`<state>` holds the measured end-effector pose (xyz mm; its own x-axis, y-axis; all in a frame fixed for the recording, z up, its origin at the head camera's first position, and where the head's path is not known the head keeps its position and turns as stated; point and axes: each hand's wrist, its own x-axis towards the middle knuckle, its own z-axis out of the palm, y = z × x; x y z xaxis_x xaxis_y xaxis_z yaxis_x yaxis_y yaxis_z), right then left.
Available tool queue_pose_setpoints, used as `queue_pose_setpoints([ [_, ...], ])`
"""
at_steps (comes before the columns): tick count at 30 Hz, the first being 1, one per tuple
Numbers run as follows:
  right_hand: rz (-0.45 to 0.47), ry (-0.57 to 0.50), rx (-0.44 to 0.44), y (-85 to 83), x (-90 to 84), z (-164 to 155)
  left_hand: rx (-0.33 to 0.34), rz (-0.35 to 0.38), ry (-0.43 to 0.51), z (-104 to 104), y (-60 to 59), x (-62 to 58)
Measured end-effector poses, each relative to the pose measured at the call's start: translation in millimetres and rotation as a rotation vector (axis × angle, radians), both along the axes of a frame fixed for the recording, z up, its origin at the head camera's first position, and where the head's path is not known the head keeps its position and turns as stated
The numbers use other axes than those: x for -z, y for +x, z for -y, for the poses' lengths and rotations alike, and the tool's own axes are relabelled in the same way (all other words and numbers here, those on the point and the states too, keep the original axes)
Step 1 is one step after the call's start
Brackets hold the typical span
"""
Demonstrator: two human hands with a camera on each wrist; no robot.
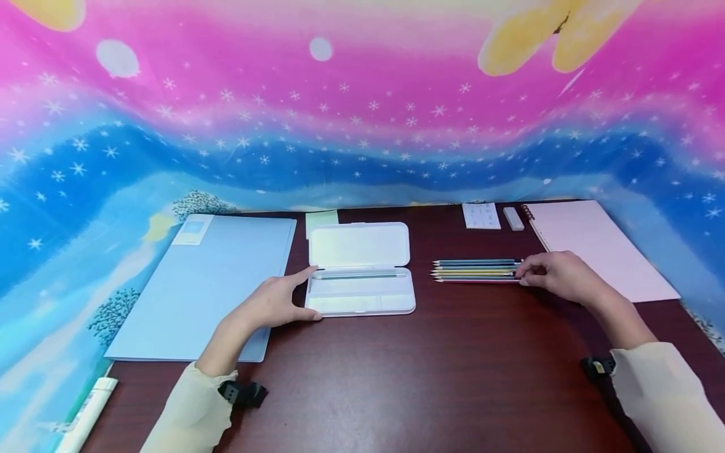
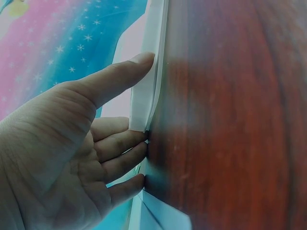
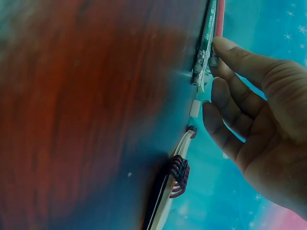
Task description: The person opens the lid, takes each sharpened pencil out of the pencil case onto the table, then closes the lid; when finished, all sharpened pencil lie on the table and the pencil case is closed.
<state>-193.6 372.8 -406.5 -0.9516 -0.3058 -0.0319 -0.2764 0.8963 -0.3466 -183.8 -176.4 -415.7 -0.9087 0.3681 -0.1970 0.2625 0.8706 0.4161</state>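
Note:
A white pencil case (image 1: pixel 359 245) lies with its lid raised in the middle of the table. One slim pencil (image 1: pixel 362 276) lies along the slot near its hinge. My left hand (image 1: pixel 269 304) holds the case's left end, thumb on the near corner and index finger by the hinge. Right of the case, several pencils (image 1: pixel 470 272) lie side by side, points to the left. My right hand (image 1: pixel 557 274) pinches at their blunt ends; in the right wrist view the thumb presses on a red pencil (image 3: pixel 220 19), beside a green pencil (image 3: pixel 207 36).
A blue folder (image 1: pixel 226 283) lies at left, partly under the left wrist. A pink spiral notebook (image 1: pixel 606 245) lies behind the right hand. Farther back are an eraser (image 1: pixel 513 219), a printed paper (image 1: pixel 481 216) and a pale green paper (image 1: pixel 321 218). A white tube-like object (image 1: pixel 90 412) sits front left.

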Motion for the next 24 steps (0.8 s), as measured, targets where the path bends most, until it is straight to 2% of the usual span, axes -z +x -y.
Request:
queue_pose_setpoints([
  [9,0.033,0.082,-0.005,-9.2,-0.3,10,0.008,0.0,0.002,0,-0.5,0.8],
  [14,0.009,0.068,-0.019,-11.5,-11.3,28,0.011,0.005,0.001,1,0.4,0.0],
  [20,-0.067,-0.035,-0.134,-22.3,-34.2,82,0.002,-0.006,-0.008,3,1.1,-1.5],
  [24,-0.081,-0.073,-0.225,-31.4,-37.4,128,0.008,-0.004,-0.003,1,0.6,-0.9],
])
